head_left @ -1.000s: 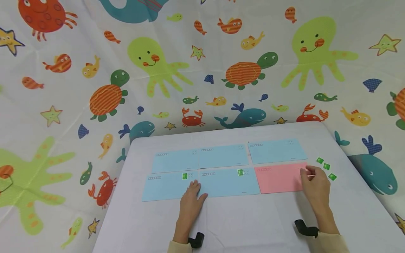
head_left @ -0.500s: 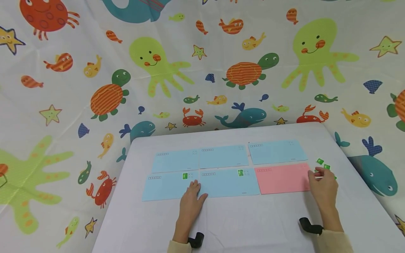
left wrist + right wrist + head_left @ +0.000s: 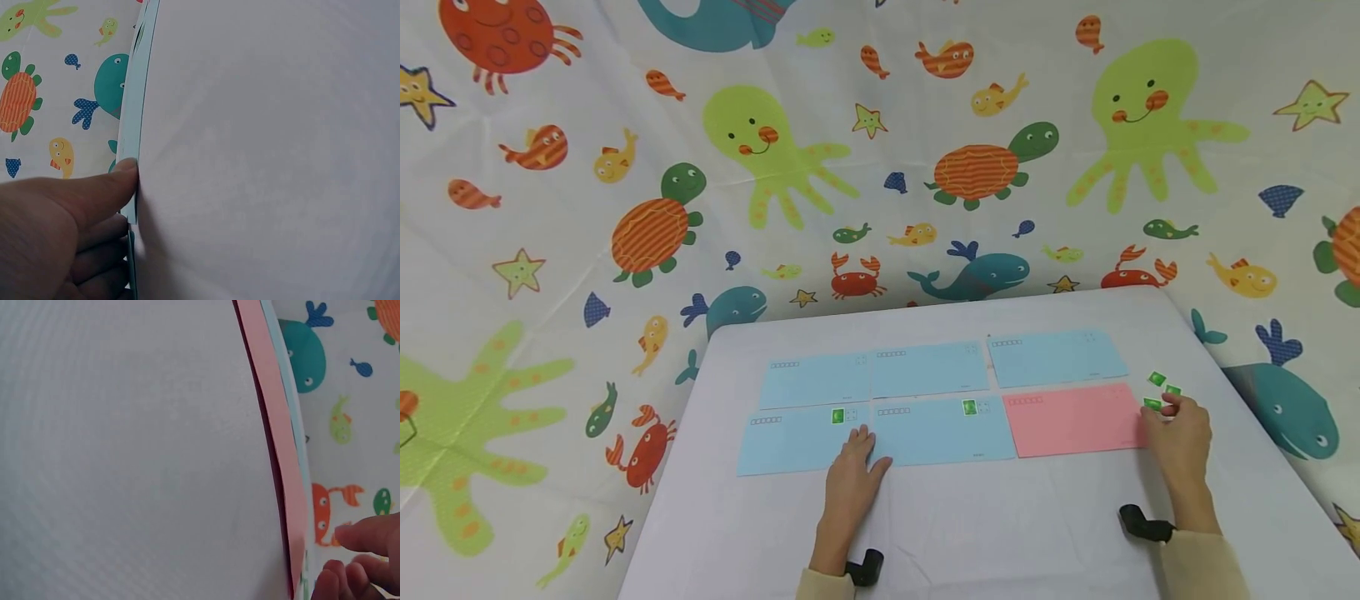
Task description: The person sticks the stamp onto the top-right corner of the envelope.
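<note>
My left hand (image 3: pixel 850 479) rests with spread fingers at the seam of two blue envelopes in the front row: the left one (image 3: pixel 790 450) and the middle one (image 3: pixel 932 446). In the left wrist view its thumb (image 3: pixel 115 187) touches a blue edge. Each of these envelopes bears a green stamp, such as this stamp (image 3: pixel 970 407). My right hand (image 3: pixel 1180 437) hovers with bent fingers beside the pink envelope (image 3: pixel 1071 421). Right by its fingertips lies a loose green stamp (image 3: pixel 1152 404). A gap shows between thumb and fingers in the right wrist view, with nothing seen held.
Behind lie several more blue envelopes, among them the right one (image 3: pixel 1056 358), on the white table (image 3: pixel 985 525). Loose green stamps, like this far stamp (image 3: pixel 1157 378), lie right of the envelopes. A sea-animal curtain (image 3: pixel 880 183) hangs behind the table.
My right hand has moved to the right, off the pink envelope's right end and over to the loose stamps, hiding one of them. My left hand stays in place.
</note>
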A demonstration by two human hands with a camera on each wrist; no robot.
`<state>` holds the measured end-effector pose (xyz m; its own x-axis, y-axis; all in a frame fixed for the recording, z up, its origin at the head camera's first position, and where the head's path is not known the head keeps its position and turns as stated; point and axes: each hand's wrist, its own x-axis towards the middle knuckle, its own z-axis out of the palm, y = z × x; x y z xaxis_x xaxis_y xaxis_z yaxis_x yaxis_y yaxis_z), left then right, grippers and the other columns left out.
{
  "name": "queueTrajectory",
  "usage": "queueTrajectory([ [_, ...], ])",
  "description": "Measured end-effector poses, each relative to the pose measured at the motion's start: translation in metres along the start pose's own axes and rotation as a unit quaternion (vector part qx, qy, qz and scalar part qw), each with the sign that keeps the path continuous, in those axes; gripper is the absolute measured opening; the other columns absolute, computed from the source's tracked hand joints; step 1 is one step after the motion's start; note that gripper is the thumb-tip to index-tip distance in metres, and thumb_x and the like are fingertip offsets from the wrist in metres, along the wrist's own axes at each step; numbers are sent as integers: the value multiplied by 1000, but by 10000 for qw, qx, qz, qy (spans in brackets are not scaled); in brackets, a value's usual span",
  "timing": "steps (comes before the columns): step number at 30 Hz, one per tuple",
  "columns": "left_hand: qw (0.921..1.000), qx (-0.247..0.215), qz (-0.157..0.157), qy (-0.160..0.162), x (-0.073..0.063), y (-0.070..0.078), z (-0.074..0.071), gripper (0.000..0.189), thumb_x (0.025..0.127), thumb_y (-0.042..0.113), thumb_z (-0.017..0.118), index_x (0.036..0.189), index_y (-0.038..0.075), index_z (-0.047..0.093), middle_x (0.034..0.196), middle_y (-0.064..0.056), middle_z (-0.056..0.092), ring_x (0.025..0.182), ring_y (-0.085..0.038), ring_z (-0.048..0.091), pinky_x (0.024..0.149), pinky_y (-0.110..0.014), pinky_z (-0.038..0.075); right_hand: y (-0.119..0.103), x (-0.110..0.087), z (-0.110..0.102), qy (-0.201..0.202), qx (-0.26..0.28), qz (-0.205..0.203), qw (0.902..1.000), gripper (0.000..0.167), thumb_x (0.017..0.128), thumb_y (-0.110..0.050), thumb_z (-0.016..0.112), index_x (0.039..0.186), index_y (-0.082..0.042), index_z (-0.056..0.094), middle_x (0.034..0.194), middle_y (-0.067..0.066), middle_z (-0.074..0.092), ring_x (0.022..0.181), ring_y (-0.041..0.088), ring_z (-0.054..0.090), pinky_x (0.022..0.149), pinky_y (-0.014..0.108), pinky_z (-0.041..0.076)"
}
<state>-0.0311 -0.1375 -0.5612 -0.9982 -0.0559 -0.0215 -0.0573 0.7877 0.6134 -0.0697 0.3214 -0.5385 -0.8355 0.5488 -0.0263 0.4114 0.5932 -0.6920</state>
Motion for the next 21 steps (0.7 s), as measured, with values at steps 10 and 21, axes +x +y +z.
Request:
queueTrajectory([
  [10,10000,31,12,36,0,-1,1,54,88,24,76,132,-4,62,146,-21,54,141,-42,46,111,-60,40,5,9,-2,-281,-60,401,9988,54,100,-24,52,134,17,47,112,32,50,99,41,49,58,18,34],
  [21,10000,-32,41,72,0,-1,3,54,89,24,75,133,-4,62,147,-21,54,141,-41,45,111,-61,39,10,22,-1,-456,-176,687,9964,58,100,-28,51,134,18,46,122,38,52,112,49,49,79,48,49],
])
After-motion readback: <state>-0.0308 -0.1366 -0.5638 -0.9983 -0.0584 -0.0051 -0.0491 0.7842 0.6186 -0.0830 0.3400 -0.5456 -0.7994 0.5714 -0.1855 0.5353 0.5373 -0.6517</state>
